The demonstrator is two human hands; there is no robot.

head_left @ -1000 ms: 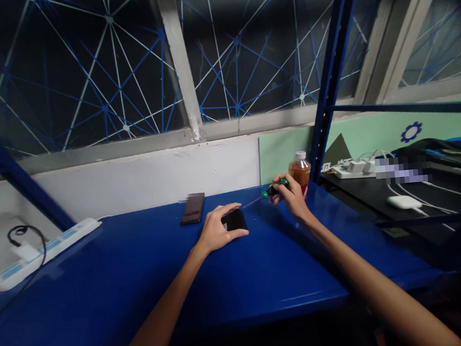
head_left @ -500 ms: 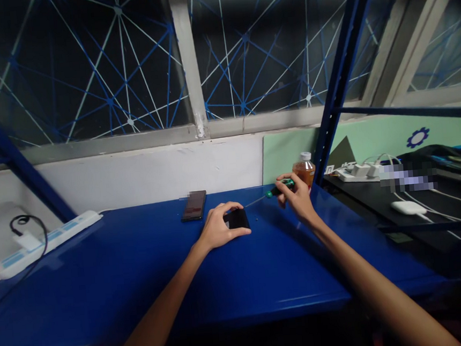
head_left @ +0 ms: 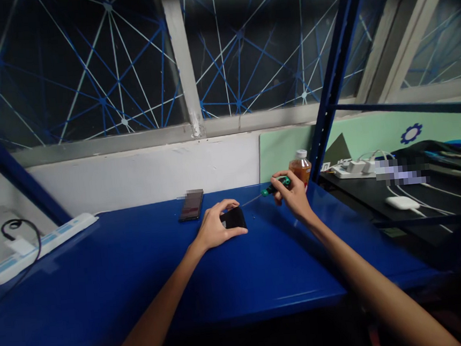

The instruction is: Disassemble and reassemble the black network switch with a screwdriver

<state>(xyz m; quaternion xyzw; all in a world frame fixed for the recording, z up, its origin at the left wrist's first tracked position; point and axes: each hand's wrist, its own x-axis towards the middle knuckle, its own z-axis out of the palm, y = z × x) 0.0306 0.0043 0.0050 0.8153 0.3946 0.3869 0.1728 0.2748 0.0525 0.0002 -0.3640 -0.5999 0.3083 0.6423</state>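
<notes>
My left hand (head_left: 215, 226) grips a small black box-shaped object (head_left: 234, 219) on the blue table, thumb along its near side and fingers along its far side. What kind of object it is cannot be made out. In my right hand (head_left: 291, 193) is a screwdriver (head_left: 270, 189) with a green and black handle, held between thumb and fingers. Its thin metal shaft slants down to the left, and the tip is at or very close to the object's right end. A tiny dark piece (head_left: 254, 217), perhaps a screw, lies just right of the object.
A dark phone (head_left: 192, 205) lies behind my left hand. A bottle of amber drink (head_left: 300, 168) stands behind my right hand. On the left is a white power strip (head_left: 59, 241) with a black cable. A black surface (head_left: 429, 188) at right carries chargers and cables.
The whole view has shifted slightly, moving everything a little to the left. The screwdriver handle has turned a little in my right hand's fingers; my left hand keeps its hold.
</notes>
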